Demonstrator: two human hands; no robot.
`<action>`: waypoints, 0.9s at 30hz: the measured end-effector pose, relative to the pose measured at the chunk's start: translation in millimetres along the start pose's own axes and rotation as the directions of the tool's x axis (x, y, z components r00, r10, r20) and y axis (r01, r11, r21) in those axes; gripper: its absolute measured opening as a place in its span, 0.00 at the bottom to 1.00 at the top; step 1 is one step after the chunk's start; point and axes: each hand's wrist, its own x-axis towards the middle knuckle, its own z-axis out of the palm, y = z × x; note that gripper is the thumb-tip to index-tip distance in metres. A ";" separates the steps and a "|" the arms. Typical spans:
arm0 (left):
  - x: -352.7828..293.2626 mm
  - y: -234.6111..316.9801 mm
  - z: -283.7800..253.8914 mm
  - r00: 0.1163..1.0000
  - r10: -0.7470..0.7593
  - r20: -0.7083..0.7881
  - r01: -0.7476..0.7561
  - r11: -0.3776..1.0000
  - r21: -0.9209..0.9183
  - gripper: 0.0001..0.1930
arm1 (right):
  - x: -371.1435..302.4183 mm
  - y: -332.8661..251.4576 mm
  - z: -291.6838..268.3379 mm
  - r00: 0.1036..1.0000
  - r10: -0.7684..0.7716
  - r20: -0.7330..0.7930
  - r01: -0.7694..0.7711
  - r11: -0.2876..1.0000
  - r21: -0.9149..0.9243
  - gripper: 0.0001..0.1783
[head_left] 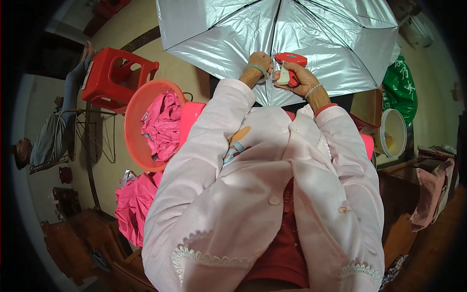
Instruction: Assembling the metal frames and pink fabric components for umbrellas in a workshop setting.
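Observation:
A silver-lined umbrella (233, 48) with dark ribs lies spread open in front of me, its near edge close to my body. My left hand (262, 62) is closed on the silver fabric beside the middle rib; its fingertips are partly hidden. Just to the right, my right hand (302, 79) grips a red-and-white hand tool (292, 59), shaped somewhat like pliers. The tool's red head lies over the fabric near the rib, and a pale handle part shows between my fingers. What sits in its jaws is too small to tell.
An orange-red basin (130, 127) with pink shiny fabric (163, 119) stands at my left, and more pink fabric (134, 207) lies below it. Beyond is a red stool (104, 73). A person (48, 131) sits far left. A white bucket (393, 132) and green bag (401, 90) stand right.

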 end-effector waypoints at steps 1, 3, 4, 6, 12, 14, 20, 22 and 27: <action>-1.2 1.4 -0.8 1.000 -0.001 0.015 0.001 1.000 0.013 0.08 | 1.3 -0.3 -2.4 1.000 -0.006 -0.003 0.006 1.000 0.005 0.18; -12.3 11.0 -1.2 0.999 -0.041 0.017 0.041 0.998 -0.041 0.08 | 2.5 0.7 -1.6 1.000 0.000 -0.001 0.000 1.000 0.003 0.17; -13.2 12.2 -1.8 0.999 -0.049 0.024 0.050 0.998 -0.047 0.08 | 2.6 1.0 -1.7 1.000 0.003 -0.001 -0.003 1.000 0.003 0.17; -14.3 14.3 -1.5 0.997 -0.066 0.040 0.068 0.996 -0.058 0.08 | 1.6 0.3 -3.3 1.000 0.005 -0.007 -0.005 1.000 -0.003 0.16; -10.9 9.8 -5.0 0.996 -0.043 0.076 0.048 0.997 -0.064 0.09 | -1.4 -1.6 1.5 1.000 0.026 -0.003 -0.026 0.996 -0.080 0.15; -10.6 9.7 -4.5 0.996 -0.049 0.075 0.055 0.996 -0.077 0.09 | -2.6 -2.2 2.3 1.000 0.024 -0.013 -0.025 0.997 -0.075 0.14; -14.1 13.0 -4.5 0.994 -0.067 0.083 0.076 0.991 -0.109 0.07 | -7.3 -5.0 4.7 0.999 0.033 -0.023 -0.035 0.996 -0.084 0.12; -12.9 12.2 -4.4 0.994 -0.081 0.072 0.089 0.989 -0.116 0.08 | -7.8 -4.2 5.3 0.999 0.032 -0.031 -0.034 0.996 -0.085 0.12; -10.2 11.4 -4.7 0.995 -0.079 0.061 0.087 0.987 -0.133 0.08 | -6.4 -3.4 5.6 0.999 0.028 -0.030 -0.030 0.995 -0.091 0.12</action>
